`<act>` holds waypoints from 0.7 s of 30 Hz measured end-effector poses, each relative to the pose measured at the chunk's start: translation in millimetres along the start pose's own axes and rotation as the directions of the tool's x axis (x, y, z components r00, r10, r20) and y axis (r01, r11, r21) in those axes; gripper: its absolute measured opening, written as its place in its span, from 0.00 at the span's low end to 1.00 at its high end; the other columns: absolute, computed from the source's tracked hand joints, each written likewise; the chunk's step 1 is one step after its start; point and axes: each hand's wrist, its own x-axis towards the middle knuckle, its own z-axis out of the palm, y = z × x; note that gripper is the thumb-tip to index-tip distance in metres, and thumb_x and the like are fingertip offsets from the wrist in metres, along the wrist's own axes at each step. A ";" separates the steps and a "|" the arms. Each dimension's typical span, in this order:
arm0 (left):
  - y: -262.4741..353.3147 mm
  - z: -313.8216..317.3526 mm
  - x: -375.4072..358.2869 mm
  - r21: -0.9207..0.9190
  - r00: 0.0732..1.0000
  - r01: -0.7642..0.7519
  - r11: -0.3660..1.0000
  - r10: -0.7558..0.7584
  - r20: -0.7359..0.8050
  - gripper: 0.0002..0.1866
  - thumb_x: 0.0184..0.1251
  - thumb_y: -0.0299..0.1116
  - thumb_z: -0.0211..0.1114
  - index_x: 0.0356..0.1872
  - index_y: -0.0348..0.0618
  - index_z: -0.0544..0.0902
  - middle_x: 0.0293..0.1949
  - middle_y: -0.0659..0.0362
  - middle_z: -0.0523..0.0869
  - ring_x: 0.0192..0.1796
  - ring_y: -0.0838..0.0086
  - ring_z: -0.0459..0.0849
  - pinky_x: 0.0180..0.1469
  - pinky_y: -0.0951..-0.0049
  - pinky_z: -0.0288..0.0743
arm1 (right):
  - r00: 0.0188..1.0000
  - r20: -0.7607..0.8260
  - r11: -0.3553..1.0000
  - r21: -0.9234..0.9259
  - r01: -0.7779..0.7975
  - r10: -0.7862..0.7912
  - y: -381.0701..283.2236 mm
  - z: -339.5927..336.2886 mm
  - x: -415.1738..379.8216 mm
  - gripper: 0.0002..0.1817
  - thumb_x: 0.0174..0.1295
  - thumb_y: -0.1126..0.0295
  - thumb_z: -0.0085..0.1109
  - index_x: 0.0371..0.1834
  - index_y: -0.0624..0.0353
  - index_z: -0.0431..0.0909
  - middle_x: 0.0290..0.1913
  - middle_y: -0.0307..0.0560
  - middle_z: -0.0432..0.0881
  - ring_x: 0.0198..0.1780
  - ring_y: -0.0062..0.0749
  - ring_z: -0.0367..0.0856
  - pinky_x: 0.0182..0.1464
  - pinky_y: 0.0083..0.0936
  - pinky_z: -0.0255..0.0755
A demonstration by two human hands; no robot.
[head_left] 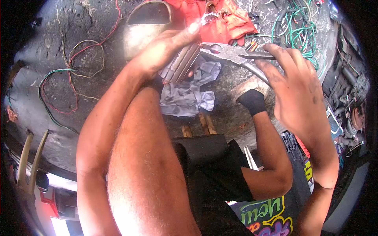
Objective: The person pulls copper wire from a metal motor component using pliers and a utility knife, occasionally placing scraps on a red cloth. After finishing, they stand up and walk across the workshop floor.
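Note:
My left hand [167, 49] is closed around a ridged, grey-brown metal core [182, 65] that looks laminated, with a little copper colour at its ends. My right hand [297, 76] grips the handles of a pair of pliers [236, 54], which stand spread apart. The jaws of the pliers are at the upper right end of the core; whether they pinch a wire there is too small to tell. Beneath the core lies a crumpled pale grey cloth [183, 98].
Red cloth [234, 23] lies beyond my hands. Tangled green wires [297, 27] are at the upper right, and loose thin wires [71, 70] on the dark floor at left. A pale clog [138, 37] sits behind my left hand. Machine parts [350, 82] line the right edge.

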 end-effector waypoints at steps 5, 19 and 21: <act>-2.3 2.0 3.9 0.252 0.995 -0.075 0.965 0.090 -0.050 0.37 0.67 0.67 0.52 0.47 0.36 0.79 0.27 0.53 0.84 0.24 0.70 0.83 0.24 0.72 0.77 | 0.998 0.062 0.998 -0.065 -0.018 0.022 2.8 -6.6 4.7 0.24 0.47 0.78 0.52 0.52 0.62 0.79 0.59 0.55 0.74 0.56 0.50 0.72 0.57 0.40 0.68; 56.1 -0.6 -44.6 0.458 0.974 -0.118 0.881 0.193 -0.122 0.50 0.32 0.46 0.87 0.60 0.33 0.73 0.49 0.56 0.83 0.53 0.69 0.80 0.60 0.69 0.71 | 0.996 0.065 0.998 -0.001 0.066 -0.066 9.3 -28.5 5.6 0.14 0.45 0.78 0.55 0.39 0.62 0.74 0.42 0.56 0.73 0.43 0.54 0.75 0.41 0.42 0.72; 72.4 3.2 -58.3 0.674 0.902 -0.288 0.680 0.429 -0.047 0.40 0.27 0.45 0.87 0.46 0.38 0.81 0.42 0.55 0.82 0.49 0.65 0.81 0.55 0.66 0.73 | 0.997 0.017 0.996 0.023 0.081 -0.082 8.6 -35.0 1.1 0.13 0.46 0.77 0.55 0.38 0.61 0.74 0.40 0.55 0.73 0.39 0.54 0.75 0.38 0.42 0.71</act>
